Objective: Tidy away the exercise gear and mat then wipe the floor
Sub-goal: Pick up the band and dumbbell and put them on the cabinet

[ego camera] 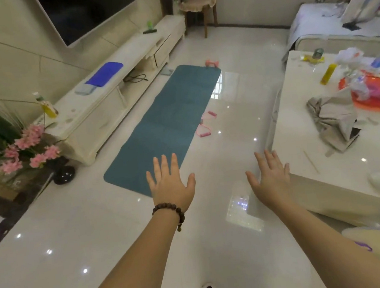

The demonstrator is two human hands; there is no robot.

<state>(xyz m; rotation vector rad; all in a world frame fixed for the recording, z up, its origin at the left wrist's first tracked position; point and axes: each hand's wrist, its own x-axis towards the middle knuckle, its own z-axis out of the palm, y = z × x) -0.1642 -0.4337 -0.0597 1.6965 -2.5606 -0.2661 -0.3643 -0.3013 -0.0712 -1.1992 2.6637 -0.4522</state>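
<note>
Both arms are stretched out over the glossy floor [76, 239], left hand [171, 186] with a bead bracelet [169, 211] and right hand [271, 178] both flat, fingers spread wide, holding nothing. The teal mat [170, 122] lies unrolled just past the left fingertips. Further out from the hands, a pink jump rope [205, 124] sits by the mat's right edge and a pink dumbbell [212, 62] at its far end.
</note>
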